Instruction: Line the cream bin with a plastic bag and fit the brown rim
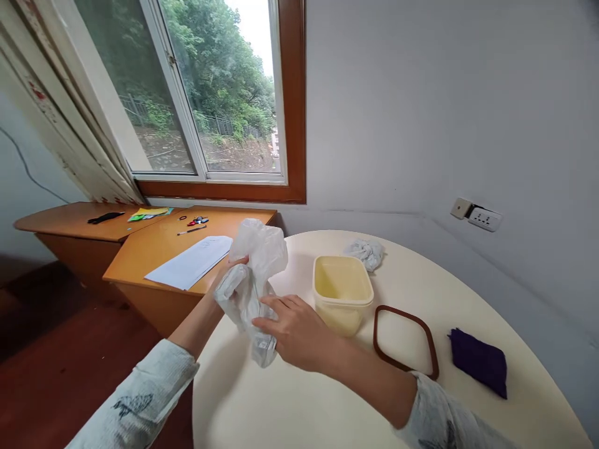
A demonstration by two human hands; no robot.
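A crumpled, translucent white plastic bag [262, 249] is held up over the left part of the round cream table [299, 405]. My left hand [233, 267] grips it from behind; the bag hides most of those fingers. On the near side, my right hand [292, 330] has its thumb and fingers closed on the bag's folds. Just right of the bag stands an open, pale yellow plastic container [344, 318]. Beside that lies a brown, rounded-square ring [433, 346], flat on the table. What the bag holds, if anything, cannot be made out.
Behind the container sits another crumpled plastic bag [367, 252]. A folded purple cloth [480, 363] lies at the right. White papers [191, 262], a pen [191, 230] and keys [198, 221] rest on the wooden desk [140, 255] at left. A wall socket [485, 218] is on the right wall.
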